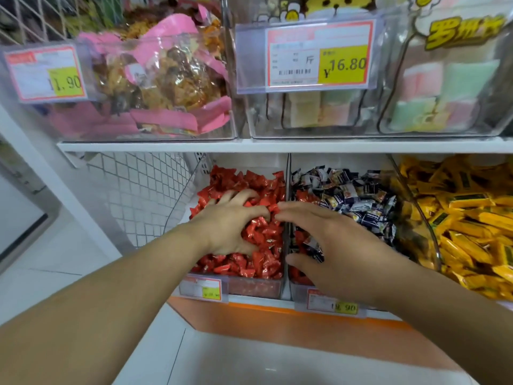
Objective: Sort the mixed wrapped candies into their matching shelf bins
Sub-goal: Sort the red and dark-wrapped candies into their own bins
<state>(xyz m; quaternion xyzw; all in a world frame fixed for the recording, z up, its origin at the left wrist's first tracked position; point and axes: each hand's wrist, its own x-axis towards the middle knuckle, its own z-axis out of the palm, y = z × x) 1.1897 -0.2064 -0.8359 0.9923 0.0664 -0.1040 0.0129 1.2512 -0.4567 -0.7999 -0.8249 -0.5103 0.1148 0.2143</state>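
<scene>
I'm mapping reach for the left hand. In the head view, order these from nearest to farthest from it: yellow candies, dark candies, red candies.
1. red candies: directly under the left hand, in the left bin.
2. dark candies: middle bin, to its right.
3. yellow candies: far right bin.

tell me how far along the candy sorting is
Partly done, it seems. The red candy bin holds only red wrappers as far as shows. In hand: the left hand digs its curled fingers into the red candies, while the right hand reaches flat across the divider. Left: red pieces still sit among the dark-wrapped candies in the next bin.
</scene>
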